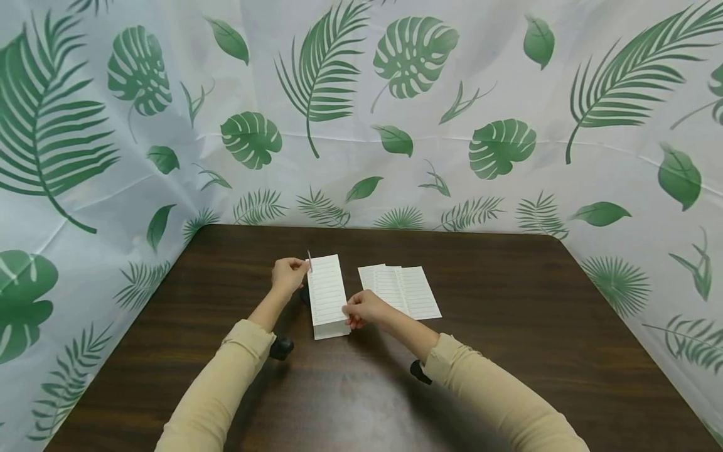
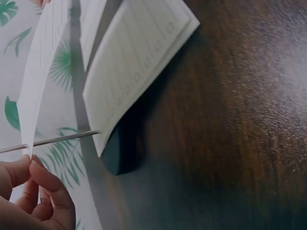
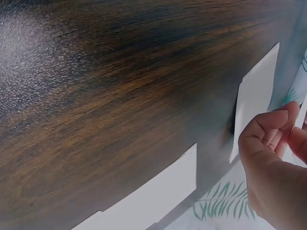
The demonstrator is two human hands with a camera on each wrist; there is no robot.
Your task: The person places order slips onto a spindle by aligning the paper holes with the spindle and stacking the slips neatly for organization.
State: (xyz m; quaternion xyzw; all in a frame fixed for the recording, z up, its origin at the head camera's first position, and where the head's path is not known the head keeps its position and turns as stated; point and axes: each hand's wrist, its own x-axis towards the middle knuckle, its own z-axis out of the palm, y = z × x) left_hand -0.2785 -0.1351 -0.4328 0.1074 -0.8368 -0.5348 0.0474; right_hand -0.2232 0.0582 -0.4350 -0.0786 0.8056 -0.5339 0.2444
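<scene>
A white lined paper slip (image 1: 326,285) is held between both hands, one at each end. My left hand (image 1: 289,275) pinches its far left corner between thumb and fingertips. Near its lower right edge, my right hand (image 1: 366,307) grips the paper. In the left wrist view, a thin metal spike (image 2: 67,138) crosses the held slip's corner and runs into a stack of similar slips (image 2: 134,67). Under that stack shows the spike's dark round base (image 2: 119,153). The stack's near end (image 1: 332,331) peeks out below the held slip in the head view.
Several lined slips (image 1: 419,292) lie overlapping on the dark wooden table (image 1: 508,301), right of the stack. Dark wrist-worn devices (image 1: 280,347) sit at both cuffs. A white leaf-printed curtain (image 1: 339,157) hangs behind the table's far edge.
</scene>
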